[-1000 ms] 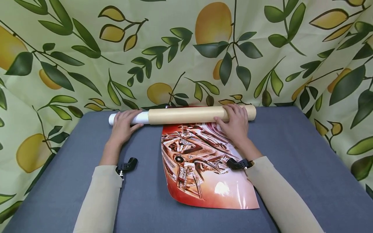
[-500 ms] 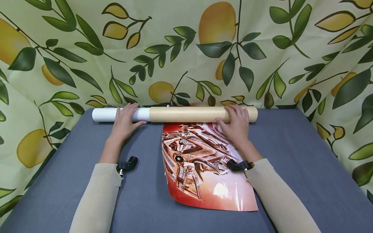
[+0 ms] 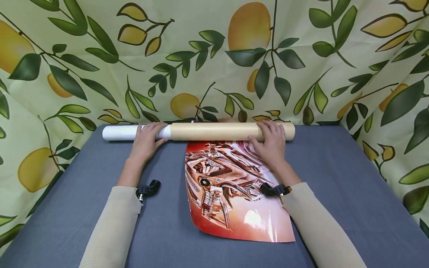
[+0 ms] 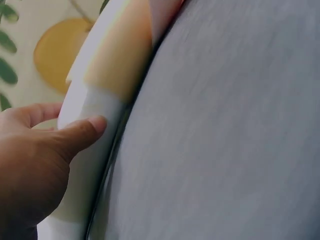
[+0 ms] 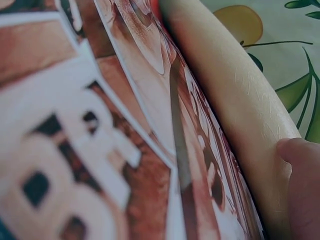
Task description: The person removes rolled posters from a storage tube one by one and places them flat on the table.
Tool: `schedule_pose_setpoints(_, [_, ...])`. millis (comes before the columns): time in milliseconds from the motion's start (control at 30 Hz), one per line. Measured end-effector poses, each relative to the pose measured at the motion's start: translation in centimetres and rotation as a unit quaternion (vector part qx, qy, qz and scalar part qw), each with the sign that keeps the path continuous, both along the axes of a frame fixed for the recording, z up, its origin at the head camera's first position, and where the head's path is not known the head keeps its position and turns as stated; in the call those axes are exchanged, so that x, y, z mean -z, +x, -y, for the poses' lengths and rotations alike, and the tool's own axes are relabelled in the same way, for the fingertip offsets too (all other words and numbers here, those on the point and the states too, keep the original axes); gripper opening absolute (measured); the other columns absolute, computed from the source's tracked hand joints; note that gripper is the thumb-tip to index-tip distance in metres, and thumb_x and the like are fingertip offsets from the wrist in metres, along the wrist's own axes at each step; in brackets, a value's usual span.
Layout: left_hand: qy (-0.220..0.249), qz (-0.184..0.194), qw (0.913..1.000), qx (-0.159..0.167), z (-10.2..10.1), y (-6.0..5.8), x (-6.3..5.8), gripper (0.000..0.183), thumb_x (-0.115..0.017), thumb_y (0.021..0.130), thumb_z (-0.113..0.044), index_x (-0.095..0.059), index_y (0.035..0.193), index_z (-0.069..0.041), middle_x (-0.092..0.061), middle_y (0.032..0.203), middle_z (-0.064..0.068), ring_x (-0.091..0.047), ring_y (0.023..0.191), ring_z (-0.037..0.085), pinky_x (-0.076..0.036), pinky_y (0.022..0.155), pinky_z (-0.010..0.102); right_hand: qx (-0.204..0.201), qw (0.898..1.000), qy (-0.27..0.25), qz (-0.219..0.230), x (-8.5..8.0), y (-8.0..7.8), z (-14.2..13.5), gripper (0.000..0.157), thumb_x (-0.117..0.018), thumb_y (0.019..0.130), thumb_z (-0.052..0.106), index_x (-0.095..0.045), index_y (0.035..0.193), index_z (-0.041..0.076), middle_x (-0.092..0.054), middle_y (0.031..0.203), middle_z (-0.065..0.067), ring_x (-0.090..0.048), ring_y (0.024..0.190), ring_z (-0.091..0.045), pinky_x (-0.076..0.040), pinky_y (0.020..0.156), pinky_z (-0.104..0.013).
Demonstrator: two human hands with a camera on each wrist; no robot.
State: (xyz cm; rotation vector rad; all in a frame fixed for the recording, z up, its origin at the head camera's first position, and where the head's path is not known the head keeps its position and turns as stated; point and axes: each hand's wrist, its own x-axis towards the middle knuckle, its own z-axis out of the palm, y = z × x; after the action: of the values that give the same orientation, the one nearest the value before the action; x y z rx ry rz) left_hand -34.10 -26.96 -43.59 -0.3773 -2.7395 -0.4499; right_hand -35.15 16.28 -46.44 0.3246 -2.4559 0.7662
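Observation:
A long tan cardboard tube lies sideways at the back of the table, across the top of a glossy red poster with a motorcycle picture. From its left end a narrower white roll sticks out, in line with it. My left hand grips the white roll near the tube's end; in the left wrist view the thumb presses its near side, and the fingers reach over the back. My right hand holds the tan tube near its right end, with the thumb on the front in the right wrist view.
Grey cloth covers the table. A leaf-and-fruit patterned curtain hangs right behind the tube. The poster's front edge curls a little and reaches below my right sleeve.
The white roll now sticks out farther left from the tan tube. My left hand shifted its hold along it, loosening midway, then settling closer to the tube. The right hand stayed in place.

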Motion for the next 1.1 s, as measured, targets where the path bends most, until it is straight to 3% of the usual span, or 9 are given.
schedule_pose_setpoints(233, [0.032,0.02,0.9972,-0.064,3.4,0.8,-0.3,0.052,-0.079,0.087,-0.011,-0.058,0.135,-0.007,-0.056,0.141,0.022,-0.043,0.138,0.045,-0.011,0.12,0.072,0.024,0.999,0.011,0.018,-0.1,0.2,-0.1,0.064,-0.077,0.086,0.046,-0.061,0.135,0.009,-0.055,0.143,-0.015,-0.041,0.141,-0.035,-0.013,0.127,-0.053])
schedule_pose_setpoints(367, [0.024,0.019,0.996,-0.084,2.6,0.9,-0.9,0.065,-0.086,0.079,-0.011,-0.054,0.134,-0.002,-0.045,0.149,0.027,-0.032,0.145,0.047,-0.006,0.121,0.071,0.053,0.998,-0.024,0.013,0.0,0.3,-0.1,0.073,-0.084,0.076,0.052,-0.063,0.13,0.008,-0.056,0.139,-0.016,-0.042,0.138,-0.037,-0.01,0.128,-0.054])
schedule_pose_setpoints(500, [-0.012,0.017,0.9986,-0.049,0.0,0.3,-1.1,0.086,-0.087,0.079,-0.018,-0.041,0.149,-0.004,-0.032,0.161,0.025,-0.023,0.151,0.047,-0.006,0.122,0.07,0.065,0.997,-0.044,0.001,0.0,0.4,-0.2,0.079,-0.091,0.067,0.052,-0.064,0.127,0.008,-0.055,0.136,-0.017,-0.041,0.136,-0.039,-0.008,0.128,-0.054])
schedule_pose_setpoints(633, [-0.059,0.013,0.9982,0.001,-1.4,-0.1,-0.3,0.076,-0.077,0.089,-0.018,-0.038,0.154,-0.011,-0.043,0.156,0.02,-0.035,0.147,0.043,-0.014,0.122,0.068,0.072,0.997,-0.031,0.005,-0.1,0.4,-0.2,0.08,-0.092,0.067,0.05,-0.064,0.13,0.01,-0.054,0.136,-0.018,-0.04,0.134,-0.04,-0.008,0.127,-0.053])
schedule_pose_setpoints(800, [-0.054,-0.027,0.9981,-0.012,-1.0,0.2,0.4,0.061,-0.077,0.088,-0.009,-0.051,0.142,-0.011,-0.057,0.141,0.018,-0.048,0.135,0.041,-0.023,0.119,0.066,0.084,0.996,-0.027,0.019,-0.2,0.5,-0.4,0.078,-0.092,0.068,0.049,-0.065,0.132,0.012,-0.053,0.137,-0.019,-0.042,0.134,-0.039,-0.001,0.127,-0.055])
schedule_pose_setpoints(1100, [-0.026,-0.053,0.998,-0.023,0.5,0.4,0.6,0.059,-0.077,0.086,-0.003,-0.055,0.14,-0.011,-0.059,0.137,0.018,-0.049,0.133,0.041,-0.022,0.119,0.067,0.107,0.992,-0.06,0.02,0.2,0.4,-1.2,0.076,-0.094,0.068,0.042,-0.065,0.133,0.014,-0.051,0.141,-0.015,-0.04,0.138,-0.033,0.007,0.127,-0.055])
